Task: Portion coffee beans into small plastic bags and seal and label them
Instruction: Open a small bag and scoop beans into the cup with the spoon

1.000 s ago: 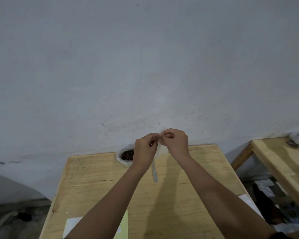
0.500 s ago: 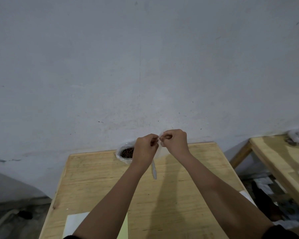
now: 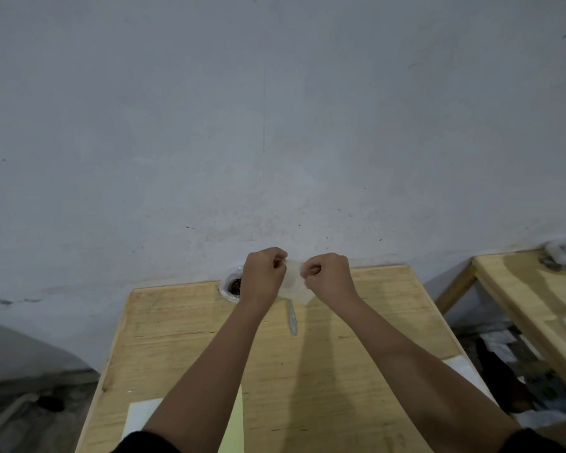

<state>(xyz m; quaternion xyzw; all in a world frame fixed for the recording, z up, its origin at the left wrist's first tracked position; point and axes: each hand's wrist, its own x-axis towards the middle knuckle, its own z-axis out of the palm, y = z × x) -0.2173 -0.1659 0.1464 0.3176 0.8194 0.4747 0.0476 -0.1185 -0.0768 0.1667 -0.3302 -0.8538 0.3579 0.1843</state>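
Half a second before, the two hands were almost touching at the fingertips; at this moment the left hand (image 3: pixel 264 273) and the right hand (image 3: pixel 328 274) had moved a little apart, and the small plastic bag (image 3: pixel 294 282) was stretched between them. Each hand was curled like a fist, with the thumb and first fingers pinching one side of the bag's upper edge. The bag hung in the air above the far end of the wooden table (image 3: pixel 356 322), and it looked empty. This probably meant that the person was pulling the mouth open, so the filling had not yet begun. The coffee beans (image 3: pixel 235 285) lay in an open bag at the far edge of the table, just left of the left wrist. A clear plastic spoon (image 3: pixel 292 318) lay on the table under the hands. A white sheet (image 3: pixel 141 420) and a yellow sheet (image 3: pixel 232 429) lay at the near edge, perhaps labels. No brand or writing could be read anywhere.
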